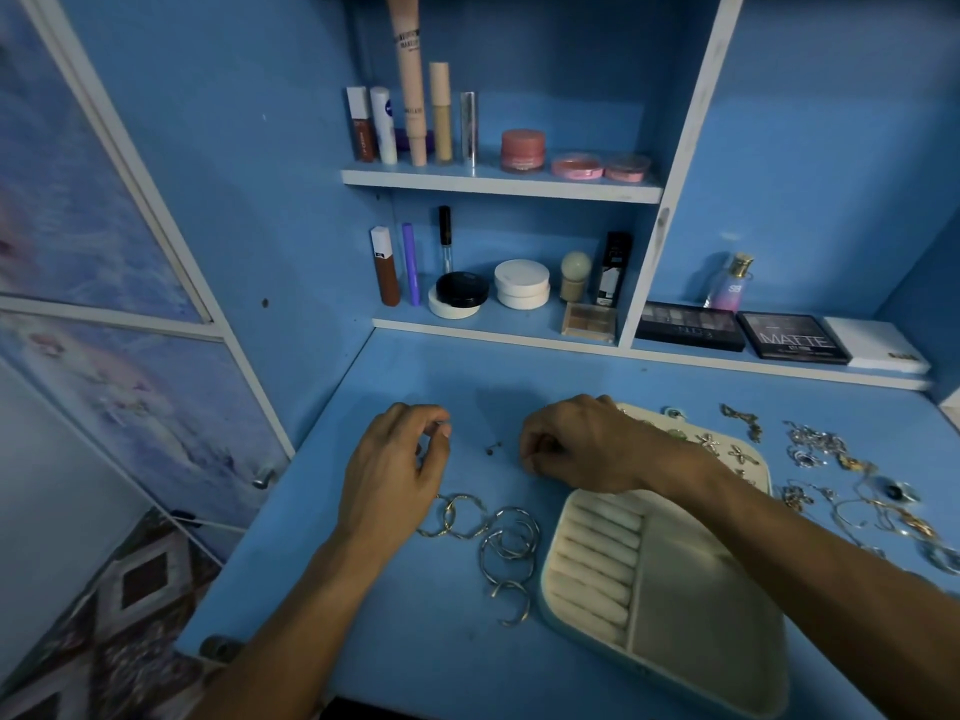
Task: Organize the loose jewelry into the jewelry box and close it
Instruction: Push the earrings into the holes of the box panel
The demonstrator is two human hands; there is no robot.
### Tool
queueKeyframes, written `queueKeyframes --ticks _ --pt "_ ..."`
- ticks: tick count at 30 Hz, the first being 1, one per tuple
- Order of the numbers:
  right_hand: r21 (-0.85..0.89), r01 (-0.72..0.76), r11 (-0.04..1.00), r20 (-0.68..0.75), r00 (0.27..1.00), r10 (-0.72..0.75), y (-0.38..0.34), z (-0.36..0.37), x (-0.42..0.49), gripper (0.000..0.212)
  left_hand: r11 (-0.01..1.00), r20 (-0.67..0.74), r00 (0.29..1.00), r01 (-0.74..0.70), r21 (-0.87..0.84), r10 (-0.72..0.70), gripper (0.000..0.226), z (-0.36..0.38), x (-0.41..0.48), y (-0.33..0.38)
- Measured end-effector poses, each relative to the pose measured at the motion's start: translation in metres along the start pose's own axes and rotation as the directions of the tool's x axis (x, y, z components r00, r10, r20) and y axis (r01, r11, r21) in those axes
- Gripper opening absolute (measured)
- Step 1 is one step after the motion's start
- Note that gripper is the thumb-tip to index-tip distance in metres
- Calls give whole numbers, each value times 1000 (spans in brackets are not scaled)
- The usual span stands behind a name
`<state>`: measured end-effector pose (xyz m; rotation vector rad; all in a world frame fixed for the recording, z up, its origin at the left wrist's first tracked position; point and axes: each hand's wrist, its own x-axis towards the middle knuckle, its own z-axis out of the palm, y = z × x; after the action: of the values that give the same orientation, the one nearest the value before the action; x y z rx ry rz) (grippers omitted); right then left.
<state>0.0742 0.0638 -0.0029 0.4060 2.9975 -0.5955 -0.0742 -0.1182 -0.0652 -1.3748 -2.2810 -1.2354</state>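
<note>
Over the desk (415, 371), left hand (392, 462) and right hand (579, 444) curled, contents perhaps tiny, indiscernible.

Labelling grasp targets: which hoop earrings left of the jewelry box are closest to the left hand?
The gold-toned pair, lying right beside the left hand at its wrist. The silver hoops sit farther right, nearer the jewelry box.

The person's two arms are bare from the lower edge of the view up to the fingertips. The left forearm (291, 615) is slim and smooth, broadening toward the elbow, and the right forearm (805, 543) looks longer and thicker. The left hand (389, 470) shows rounded knuckles and a short, pale fingernail (445, 432). The right hand (576, 444) shows a broad back with knuckle ridges.
</note>
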Motion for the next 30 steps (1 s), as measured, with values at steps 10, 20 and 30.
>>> queueKeyframes --ticks 10,20,30 --pt "322 -12 947 -218 972 86 27 -21 -28 19 1000 46 999 -10 9 10 22 -1 5 9" --pt "303 -110 947 -309 928 207 66 -36 -99 11 990 292 949 -90 -112 120 19 42 39 82" --pt "317 -169 933 -260 931 257 80 -18 -141 13 995 556 830 -7 96 -48 64 93 57 105"
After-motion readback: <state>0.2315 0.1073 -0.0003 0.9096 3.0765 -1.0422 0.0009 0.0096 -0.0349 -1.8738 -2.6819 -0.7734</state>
